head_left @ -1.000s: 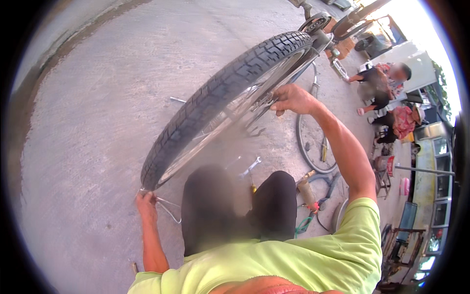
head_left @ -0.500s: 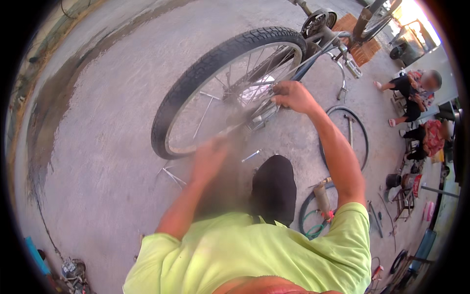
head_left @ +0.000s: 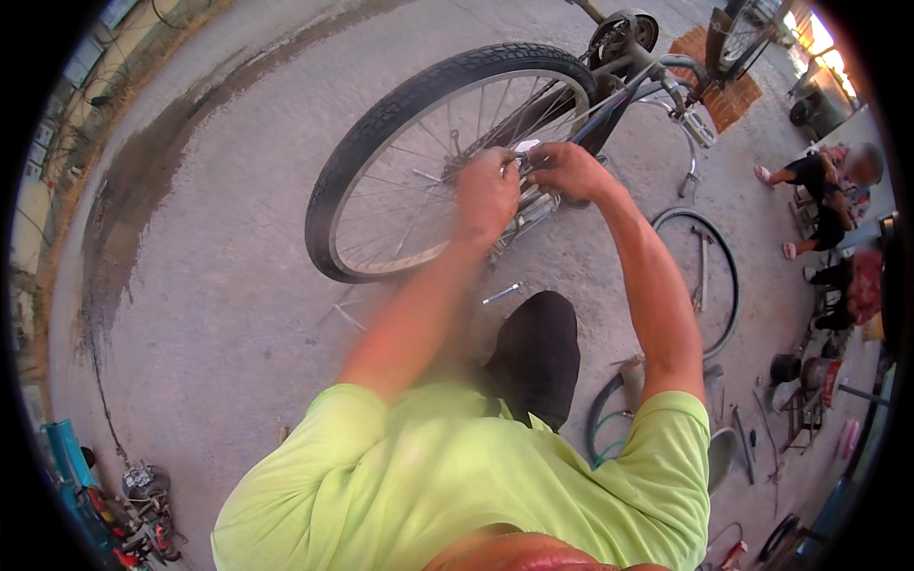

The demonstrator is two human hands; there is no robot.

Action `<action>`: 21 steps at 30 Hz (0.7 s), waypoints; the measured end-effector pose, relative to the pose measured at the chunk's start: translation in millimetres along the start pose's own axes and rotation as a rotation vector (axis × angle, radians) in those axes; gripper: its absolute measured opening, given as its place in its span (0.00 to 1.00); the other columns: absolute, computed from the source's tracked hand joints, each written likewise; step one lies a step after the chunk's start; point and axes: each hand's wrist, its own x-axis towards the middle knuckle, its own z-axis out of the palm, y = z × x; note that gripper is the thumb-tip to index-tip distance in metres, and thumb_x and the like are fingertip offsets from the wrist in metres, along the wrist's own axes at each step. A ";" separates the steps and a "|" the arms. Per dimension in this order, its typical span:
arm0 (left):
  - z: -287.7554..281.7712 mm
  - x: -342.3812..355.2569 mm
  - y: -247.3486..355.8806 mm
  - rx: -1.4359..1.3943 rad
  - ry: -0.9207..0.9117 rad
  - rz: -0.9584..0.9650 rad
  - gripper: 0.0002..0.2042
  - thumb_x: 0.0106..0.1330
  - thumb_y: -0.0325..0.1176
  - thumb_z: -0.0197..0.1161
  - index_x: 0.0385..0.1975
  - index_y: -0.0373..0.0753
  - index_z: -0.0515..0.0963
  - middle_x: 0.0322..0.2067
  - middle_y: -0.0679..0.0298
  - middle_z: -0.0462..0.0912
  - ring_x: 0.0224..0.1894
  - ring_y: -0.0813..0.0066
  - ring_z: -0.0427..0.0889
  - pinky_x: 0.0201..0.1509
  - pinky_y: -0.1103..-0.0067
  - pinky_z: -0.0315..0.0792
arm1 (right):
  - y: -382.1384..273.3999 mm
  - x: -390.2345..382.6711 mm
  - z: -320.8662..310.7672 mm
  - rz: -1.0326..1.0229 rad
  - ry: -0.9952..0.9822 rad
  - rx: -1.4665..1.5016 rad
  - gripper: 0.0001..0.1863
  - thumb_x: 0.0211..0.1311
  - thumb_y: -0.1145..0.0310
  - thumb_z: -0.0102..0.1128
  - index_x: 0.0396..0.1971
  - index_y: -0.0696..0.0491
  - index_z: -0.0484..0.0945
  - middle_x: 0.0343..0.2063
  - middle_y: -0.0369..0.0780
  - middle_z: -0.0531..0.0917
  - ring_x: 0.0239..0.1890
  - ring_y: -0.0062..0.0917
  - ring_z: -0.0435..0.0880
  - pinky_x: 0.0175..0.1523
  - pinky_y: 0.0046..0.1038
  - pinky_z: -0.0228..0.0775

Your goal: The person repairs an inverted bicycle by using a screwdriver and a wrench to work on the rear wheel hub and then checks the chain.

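Observation:
A bicycle wheel with a black knobbly tyre [head_left: 519, 57] stands in front of me, joined to a dark bicycle frame [head_left: 602, 116]. Both my hands are close together at the near side of the wheel, by the hub and the frame end. My left hand [head_left: 487, 195] is closed, its fingertips pinched by a small part hidden behind them. Just to its right, my right hand [head_left: 571, 174] has thumb and fingers bent together at the same spot; what they grip is too small to tell. A short silver tool [head_left: 502, 293] lies on the floor below.
At right lie a black tyre [head_left: 731, 285], a hammer [head_left: 705, 271] inside its ring, and a pump [head_left: 632, 383]. Two people sit farther right, near a stool [head_left: 803, 419]. Another bicycle wheel [head_left: 745, 40] and an orange crate [head_left: 733, 107] stand far right.
My left hand has moved up and right from the wheel's lower rim to beside my right hand. My right hand has shifted slightly up. The view has turned a little.

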 end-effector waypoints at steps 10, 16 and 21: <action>2.7 0.8 2.1 0.127 -0.048 -0.129 0.11 0.64 0.32 0.60 0.41 0.33 0.81 0.35 0.47 0.86 0.42 0.46 0.86 0.47 0.63 0.77 | 8.3 3.3 1.7 -0.012 0.018 -0.015 0.18 0.56 0.66 0.72 0.44 0.60 0.83 0.22 0.37 0.84 0.23 0.19 0.82 0.31 0.25 0.74; -2.0 15.5 17.5 -0.187 -0.152 -0.467 0.13 0.61 0.30 0.60 0.42 0.30 0.83 0.29 0.50 0.87 0.30 0.61 0.89 0.39 0.69 0.79 | 0.8 -0.2 0.4 0.025 0.010 -0.045 0.19 0.57 0.71 0.71 0.47 0.63 0.81 0.31 0.41 0.87 0.27 0.21 0.85 0.32 0.25 0.78; 2.5 17.8 8.2 -0.172 -0.190 -0.546 0.13 0.60 0.30 0.59 0.40 0.30 0.84 0.29 0.51 0.87 0.27 0.64 0.88 0.38 0.71 0.79 | -0.5 1.2 2.3 0.044 -0.003 0.001 0.20 0.56 0.71 0.71 0.48 0.63 0.81 0.32 0.41 0.87 0.29 0.22 0.86 0.34 0.25 0.79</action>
